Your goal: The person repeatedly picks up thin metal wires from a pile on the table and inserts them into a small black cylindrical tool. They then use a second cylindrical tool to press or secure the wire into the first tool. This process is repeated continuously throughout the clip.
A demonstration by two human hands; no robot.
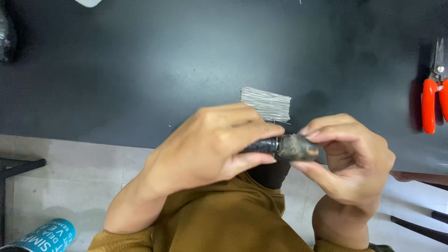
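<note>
left hand (210,144): closed around the dark end of a short black roll (266,147), fingers (254,130) curled over it and thumb pressed underneath.
right hand (350,156): fingers (322,130) and thumb pinching the other end of the same piece, a grey-brown taped lump (298,147).
black roll: held level between both hands, above the near edge of the worktop (140,70) and over the person's lap.
wire: a thin silvery strand shows where the roll meets the taped lump; whether it goes inside cannot be told.
bundle of wires (266,102): a flat stack of thin silver wires lying on the worktop just behind the hands, partly hidden by the left hand.
cutters (434,93): red-handled, lying on the worktop at the far right, well apart from the hands.
worktop: dark, matte.
clothing (224,219): mustard-brown fabric over the lap.
floor (79,172): pale tiles, with a teal can (42,235) lying at the lower left.
</note>
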